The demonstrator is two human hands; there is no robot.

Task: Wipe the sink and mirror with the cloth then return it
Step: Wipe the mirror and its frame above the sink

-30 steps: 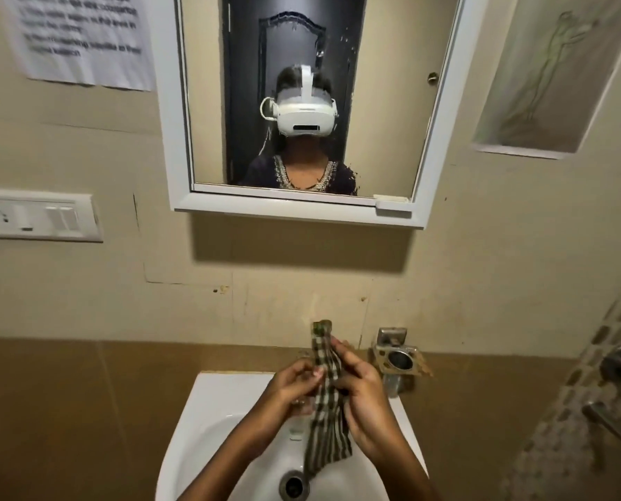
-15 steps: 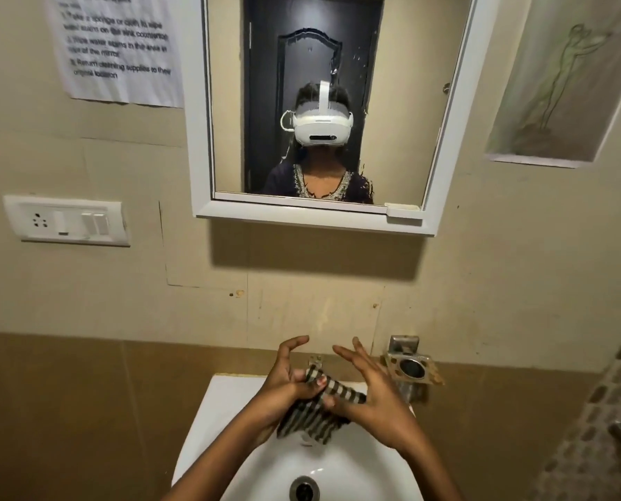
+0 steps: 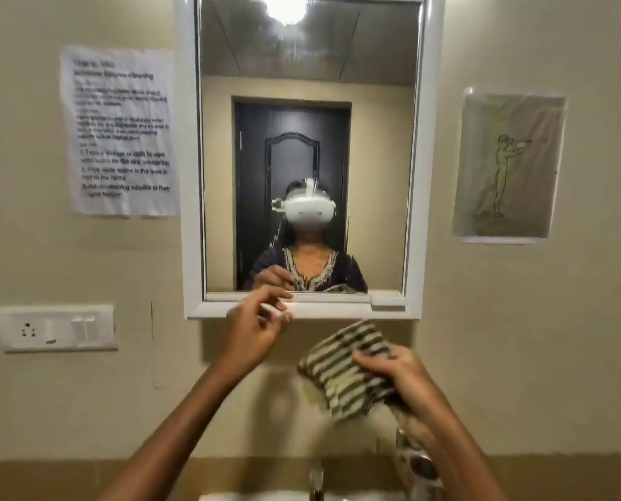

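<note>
A folded green-and-white striped cloth (image 3: 348,370) is gripped in my right hand (image 3: 397,374), held up in front of the wall just below the mirror (image 3: 374,146). The mirror has a white frame (image 3: 301,310) and reflects a person wearing a white headset. My left hand (image 3: 254,329) is raised beside the cloth, at the mirror frame's lower edge, fingers loosely curled and holding nothing. Only a sliver of the white sink (image 3: 251,496) shows at the bottom edge, with the tap (image 3: 316,479) above it.
A printed paper notice (image 3: 119,132) hangs left of the mirror, and a drawing (image 3: 507,168) hangs to its right. A white switch and socket plate (image 3: 56,327) sits on the wall at lower left. A metal wall holder (image 3: 419,464) sticks out under my right forearm.
Both hands rose from over the sink to just under the mirror. My left hand let go of the cloth, which is now in my right hand alone. The view tilted upward.
</note>
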